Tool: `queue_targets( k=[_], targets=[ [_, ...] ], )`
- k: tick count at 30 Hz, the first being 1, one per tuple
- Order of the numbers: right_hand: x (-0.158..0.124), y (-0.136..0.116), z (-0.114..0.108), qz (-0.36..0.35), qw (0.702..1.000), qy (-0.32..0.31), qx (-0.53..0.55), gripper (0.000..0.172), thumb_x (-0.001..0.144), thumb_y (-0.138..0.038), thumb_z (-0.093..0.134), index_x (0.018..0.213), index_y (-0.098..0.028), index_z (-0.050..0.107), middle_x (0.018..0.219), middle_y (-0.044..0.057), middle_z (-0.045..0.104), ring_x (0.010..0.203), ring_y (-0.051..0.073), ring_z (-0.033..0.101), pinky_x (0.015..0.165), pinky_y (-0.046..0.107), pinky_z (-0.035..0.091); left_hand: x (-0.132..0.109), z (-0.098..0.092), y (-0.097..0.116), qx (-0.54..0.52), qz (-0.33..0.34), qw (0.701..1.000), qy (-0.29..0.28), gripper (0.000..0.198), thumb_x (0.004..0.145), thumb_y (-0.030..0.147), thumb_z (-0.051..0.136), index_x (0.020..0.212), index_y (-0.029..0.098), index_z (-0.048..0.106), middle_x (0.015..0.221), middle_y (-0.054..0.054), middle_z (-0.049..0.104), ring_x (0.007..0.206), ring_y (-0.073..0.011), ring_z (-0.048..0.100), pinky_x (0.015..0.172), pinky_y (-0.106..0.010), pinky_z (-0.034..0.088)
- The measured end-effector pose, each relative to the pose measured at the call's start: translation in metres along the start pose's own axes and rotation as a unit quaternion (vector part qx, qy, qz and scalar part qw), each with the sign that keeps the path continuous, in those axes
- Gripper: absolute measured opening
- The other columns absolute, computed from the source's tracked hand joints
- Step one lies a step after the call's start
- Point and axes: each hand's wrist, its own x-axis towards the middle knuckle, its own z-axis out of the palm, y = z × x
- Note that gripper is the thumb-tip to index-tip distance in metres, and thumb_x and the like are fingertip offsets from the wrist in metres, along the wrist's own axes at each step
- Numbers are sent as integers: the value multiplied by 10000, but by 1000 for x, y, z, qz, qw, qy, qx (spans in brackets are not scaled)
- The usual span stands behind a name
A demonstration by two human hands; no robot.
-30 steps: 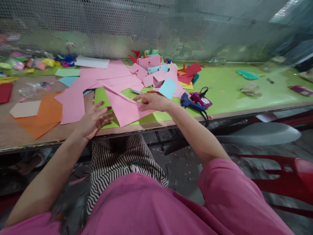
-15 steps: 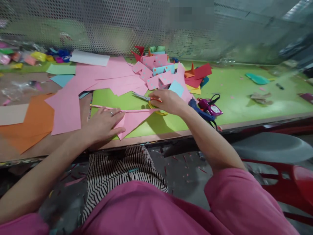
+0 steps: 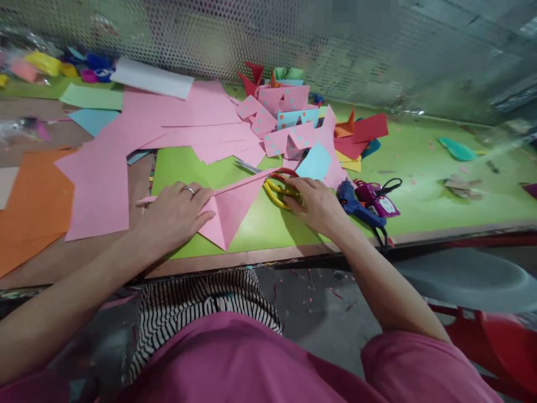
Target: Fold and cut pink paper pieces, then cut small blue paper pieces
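Observation:
My left hand (image 3: 176, 211) lies flat with its fingers together on a folded pink paper triangle (image 3: 232, 207), pressing it onto the green mat (image 3: 268, 229). A ring shows on one finger. My right hand (image 3: 315, 202) grips the yellow and red handles of a pair of scissors (image 3: 280, 187), whose blades point left along the paper's upper fold.
Pink sheets (image 3: 100, 179), orange paper (image 3: 29, 207) and dotted pink folded pieces (image 3: 281, 120) cover the table. A blue glue gun (image 3: 356, 204) and a purple tool (image 3: 380, 200) lie right of my right hand. A mesh wall (image 3: 268, 39) runs behind. A red chair (image 3: 503, 347) stands lower right.
My left hand came down onto the pink paper and flattened it into a triangle. My right hand left the paper's edge, took hold of the scissors and drew them toward me.

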Motion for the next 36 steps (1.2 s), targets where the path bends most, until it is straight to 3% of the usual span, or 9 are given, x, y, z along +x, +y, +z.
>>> queue_targets(
  k=[4,9,12,15,17,20,24,27,36],
  targets=[
    [14,-5,-4,43,997,-48,-40,482,900,-287,541,1351,-138,623,1173,180,724,1088,344,664,922,521,527,5,13,-10,-7,35,999,25,466,1045,324,356,1340,166,680,1137,-186,696,1011,-353,633,945,-515,456],
    [31,-11,-24,106,983,-147,-34,358,782,-282,632,1112,-152,680,939,114,723,824,262,656,714,375,473,8,14,-14,-6,37,998,41,486,1037,385,378,1341,190,703,1211,-179,700,1053,-352,629,969,-501,449],
    [17,-10,-41,139,981,-132,22,259,791,-358,639,992,-199,666,834,59,692,742,223,620,662,342,433,9,9,-13,-1,9,999,31,486,1034,412,383,1344,224,708,1215,-161,702,1012,-346,638,965,-510,449],
    [-22,-16,-53,149,969,-140,140,244,803,-438,661,903,-218,624,812,48,666,731,215,598,639,340,435,9,10,-13,-5,-1,1000,19,472,1031,421,398,1339,244,709,1227,-145,696,1040,-340,647,980,-502,443],
    [-54,-29,-55,149,935,-156,281,332,795,-502,719,969,-235,623,887,54,673,791,220,617,658,339,474,10,12,-14,-15,1,1000,22,463,1029,412,398,1321,237,713,1251,-143,689,1075,-338,646,992,-494,437],
    [-99,-56,-43,168,820,-207,507,467,817,-516,768,1178,-276,594,1055,65,658,888,203,637,721,329,525,11,14,-11,-27,27,999,19,474,1032,394,373,1286,179,711,1282,-164,679,1127,-351,638,1006,-498,435],
    [-132,-80,-14,215,715,-289,599,538,704,-490,913,1049,-260,570,900,-19,521,717,106,470,592,227,414,12,10,-3,-2,47,999,-13,495,1045,367,343,1349,142,662,1255,-178,684,1120,-363,642,990,-507,455],
    [-149,-85,-1,241,649,-338,638,641,661,-624,903,1039,-250,546,899,-19,489,699,94,431,563,213,359,12,10,0,-6,39,999,-19,498,1056,359,344,1417,169,629,1272,-191,668,1133,-384,632,1000,-544,448],
    [-177,-106,10,216,613,-319,690,697,763,-804,722,1151,-257,531,928,-10,462,727,114,406,654,256,453,6,21,3,-74,31,996,37,434,1049,411,432,1336,193,673,1270,-155,645,1262,-415,561,1100,-609,368]
  ],
)
